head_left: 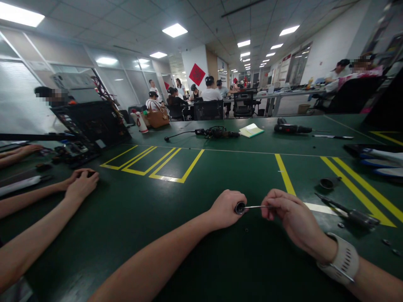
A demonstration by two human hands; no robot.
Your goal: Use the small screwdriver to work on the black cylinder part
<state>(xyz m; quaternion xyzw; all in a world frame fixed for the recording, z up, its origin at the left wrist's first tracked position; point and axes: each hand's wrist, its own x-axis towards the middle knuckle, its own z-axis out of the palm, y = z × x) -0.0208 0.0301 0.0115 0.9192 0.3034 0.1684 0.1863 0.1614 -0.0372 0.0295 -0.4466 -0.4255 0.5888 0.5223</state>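
Observation:
My left hand (225, 208) is closed around a dark cylindrical part (240, 208) whose round, hollow end faces right. Between the thumb and fingers of my right hand (285, 214) is a thin metal rod (256, 206); its left tip reaches the opening of the cylindrical part. How deep the tip goes in, I cannot tell. A small dark ring (247, 230) lies on the green table just below my hands. To the right of my right hand rest a dark tool-like part with a long thin tip (355, 214) and a dark cup-shaped part (329, 183).
Yellow tape marks the green table (176, 264). Farther back lie a cabled black device (217, 132), a notepad (252, 130), a power tool (292, 127) and a pen (333, 136). A co-worker's hands (83, 182) rest at the left. Small nuts (341, 225) lie at right.

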